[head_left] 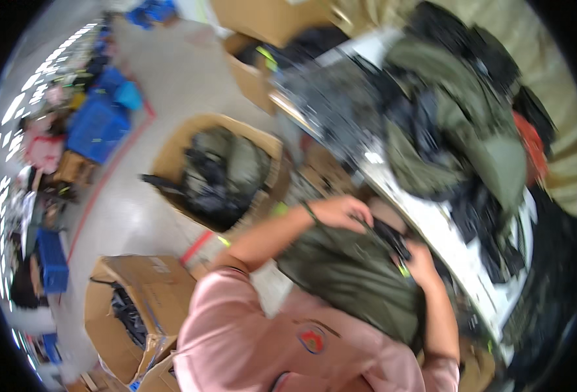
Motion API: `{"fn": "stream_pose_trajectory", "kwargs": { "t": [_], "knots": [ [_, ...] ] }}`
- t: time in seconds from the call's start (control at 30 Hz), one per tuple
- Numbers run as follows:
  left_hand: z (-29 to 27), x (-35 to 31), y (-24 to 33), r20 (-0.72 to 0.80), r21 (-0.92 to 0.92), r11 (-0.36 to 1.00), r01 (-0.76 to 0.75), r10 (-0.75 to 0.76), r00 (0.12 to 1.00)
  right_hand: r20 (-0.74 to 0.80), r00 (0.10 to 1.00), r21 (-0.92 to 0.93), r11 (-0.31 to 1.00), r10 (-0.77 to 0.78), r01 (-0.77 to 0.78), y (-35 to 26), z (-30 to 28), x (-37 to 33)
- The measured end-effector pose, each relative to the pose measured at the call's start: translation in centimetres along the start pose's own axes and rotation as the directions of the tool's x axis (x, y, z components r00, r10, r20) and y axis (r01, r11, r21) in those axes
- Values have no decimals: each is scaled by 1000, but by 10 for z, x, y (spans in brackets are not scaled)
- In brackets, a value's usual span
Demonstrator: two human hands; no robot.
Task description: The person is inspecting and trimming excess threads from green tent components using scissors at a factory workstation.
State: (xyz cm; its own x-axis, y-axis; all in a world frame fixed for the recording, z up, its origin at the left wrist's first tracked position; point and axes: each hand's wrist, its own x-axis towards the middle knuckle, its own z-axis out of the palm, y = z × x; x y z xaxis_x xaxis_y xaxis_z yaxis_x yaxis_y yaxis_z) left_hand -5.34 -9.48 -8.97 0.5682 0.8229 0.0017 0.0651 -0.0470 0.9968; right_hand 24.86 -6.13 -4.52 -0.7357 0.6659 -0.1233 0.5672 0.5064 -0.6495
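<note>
An olive-green fabric item [360, 277], a bag or a garment, hangs in front of my body; its exact kind cannot be made out. My left hand [342, 214], with a dark band at the wrist, grips its upper edge with curled fingers. My right hand [422, 262] is closed on the black part [392, 239] along its right side. A small yellow-green piece [403, 269] shows by the right fingers. Motion blur hides the finer detail of both grips.
To my right, a white table [426, 225] carries a heap of olive and black fabric items [471, 124]. On the left stand a filled cardboard box [164, 147] and another carton [148, 281]. Blue bins [99, 124] line the far left, beyond a red floor line [105, 176].
</note>
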Motion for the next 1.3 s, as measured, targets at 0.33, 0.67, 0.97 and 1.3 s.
{"fn": "stream_pose_trajectory", "kwargs": {
  "t": [0.33, 0.67, 0.97, 1.3],
  "knots": [
    [-32, -42, -34, -264, -128, 980, 154, -183, 947, -43, 995, 196, 977, 92, -82, 12, -5, -24],
    [4, -43, 12, -169, -586, 810, -18, -100, 981, -36, 968, 224, 946, 248, -234, 23, -1, -38],
    [23, -34, -6, -546, -100, 986, -132, 56, 836, -54, 964, 271, 933, 260, -236, 39, 7, -47],
    [19, -43, -3, -389, -362, 931, 45, -194, 901, -147, 983, 35, 994, 108, -103, 43, 3, -46]
  ]
}}
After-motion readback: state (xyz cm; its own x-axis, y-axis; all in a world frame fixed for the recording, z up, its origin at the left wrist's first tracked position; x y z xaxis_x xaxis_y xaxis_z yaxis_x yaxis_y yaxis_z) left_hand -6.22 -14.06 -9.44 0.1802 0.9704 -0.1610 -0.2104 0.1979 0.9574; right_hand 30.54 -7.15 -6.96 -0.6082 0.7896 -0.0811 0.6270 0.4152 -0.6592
